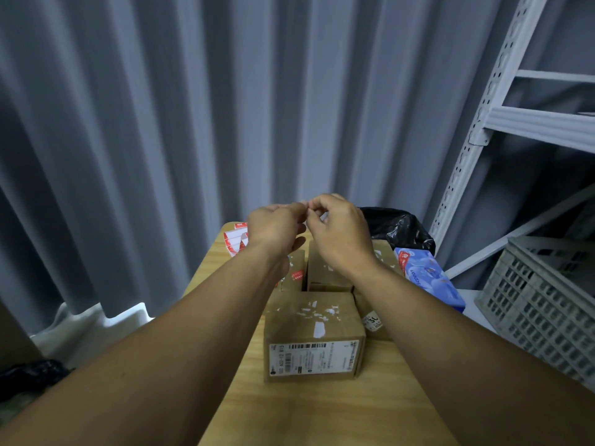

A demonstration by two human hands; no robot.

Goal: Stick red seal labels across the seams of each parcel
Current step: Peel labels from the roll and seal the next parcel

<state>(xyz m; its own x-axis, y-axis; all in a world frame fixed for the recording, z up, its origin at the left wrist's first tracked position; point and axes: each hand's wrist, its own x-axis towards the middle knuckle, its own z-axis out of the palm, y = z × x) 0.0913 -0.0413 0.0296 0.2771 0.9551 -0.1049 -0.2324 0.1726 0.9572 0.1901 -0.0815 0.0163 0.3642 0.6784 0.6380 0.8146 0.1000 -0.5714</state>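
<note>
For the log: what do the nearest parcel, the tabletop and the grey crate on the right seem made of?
Nearest parcel: brown cardboard, matte, torn white label scraps on top. Tabletop: light wood or wood-look laminate, grain visible; unclear which. Grey crate: probably moulded plastic, matte, lattice walls.

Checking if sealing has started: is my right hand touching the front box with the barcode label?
Apart. The head view shows the right hand up by the left hand, well beyond the front box, with no hand on its top.
</note>
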